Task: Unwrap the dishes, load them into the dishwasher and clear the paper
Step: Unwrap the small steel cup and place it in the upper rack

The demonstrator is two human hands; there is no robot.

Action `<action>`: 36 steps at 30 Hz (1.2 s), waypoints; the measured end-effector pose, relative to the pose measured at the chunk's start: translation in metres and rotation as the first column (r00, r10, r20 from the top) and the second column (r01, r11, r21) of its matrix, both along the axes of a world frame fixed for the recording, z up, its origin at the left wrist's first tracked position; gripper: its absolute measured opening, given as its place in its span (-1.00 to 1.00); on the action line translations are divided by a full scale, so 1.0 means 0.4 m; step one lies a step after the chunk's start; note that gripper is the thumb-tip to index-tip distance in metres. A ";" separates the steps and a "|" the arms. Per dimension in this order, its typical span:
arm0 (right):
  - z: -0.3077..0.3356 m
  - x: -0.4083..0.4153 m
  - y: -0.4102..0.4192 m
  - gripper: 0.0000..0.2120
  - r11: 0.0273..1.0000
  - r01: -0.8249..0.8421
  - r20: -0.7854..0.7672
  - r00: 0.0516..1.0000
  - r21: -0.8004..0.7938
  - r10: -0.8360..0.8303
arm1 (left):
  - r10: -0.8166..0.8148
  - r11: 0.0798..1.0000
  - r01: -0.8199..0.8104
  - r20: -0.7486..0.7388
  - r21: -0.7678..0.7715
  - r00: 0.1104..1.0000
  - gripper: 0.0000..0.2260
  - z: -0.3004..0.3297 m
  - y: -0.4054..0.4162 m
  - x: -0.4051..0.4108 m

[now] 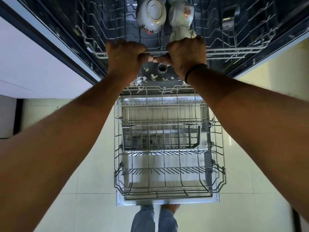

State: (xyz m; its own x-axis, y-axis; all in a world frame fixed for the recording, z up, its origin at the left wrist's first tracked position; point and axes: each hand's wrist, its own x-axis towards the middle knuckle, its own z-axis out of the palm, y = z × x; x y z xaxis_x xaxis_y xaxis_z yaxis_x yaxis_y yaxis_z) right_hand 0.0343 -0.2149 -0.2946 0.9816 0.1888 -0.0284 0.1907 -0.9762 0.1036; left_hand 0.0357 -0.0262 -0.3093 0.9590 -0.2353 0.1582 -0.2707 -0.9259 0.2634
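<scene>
I see left hand [124,58] and right hand [187,55], fingers curled round upper rack [225,50] front rail. Three unwrapped dishes [151,15] loaded. Lower rack [167,148] bare. No paper visible.

— What is sitting in the upper rack [234,51] at the top of the frame?

— A white bowl [151,15] with a red floral pattern is lying tilted at top centre, its foot ring facing the camera. Just right of it, white floral dishes [181,15] are crowding together; their shapes are hard to tell.

— And the lower rack [167,148]?

— It is standing pulled out over the open door [167,200], lower centre, with only a dark cutlery basket [160,137] sitting inside.
</scene>
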 end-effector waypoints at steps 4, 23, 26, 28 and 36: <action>-0.001 -0.009 0.007 -0.43 1.000 0.003 0.023 1.000 -0.007 -0.003 | -0.021 0.994 0.026 -0.053 0.102 0.998 -0.73 0.013 0.000 0.006; 0.148 -0.358 -0.032 -0.60 0.971 0.019 0.108 0.993 0.238 -0.046 | 0.006 1.000 -0.004 -0.140 0.009 0.990 -0.51 0.112 -0.013 -0.336; 0.268 -0.472 -0.038 -0.73 0.951 0.009 0.018 1.000 0.310 -0.015 | -0.038 0.994 0.012 -0.234 -0.111 0.972 -0.62 0.225 -0.022 -0.452; 0.357 -0.540 -0.040 -0.76 0.943 -0.024 -0.017 0.999 0.332 0.031 | -0.104 0.982 0.057 -0.262 -0.179 0.959 -0.71 0.314 -0.019 -0.531; 0.751 -0.687 -0.037 -0.76 0.925 -0.119 0.036 0.993 0.362 0.114 | -0.029 0.922 -0.080 -0.273 -0.378 0.962 -0.73 0.723 0.049 -0.799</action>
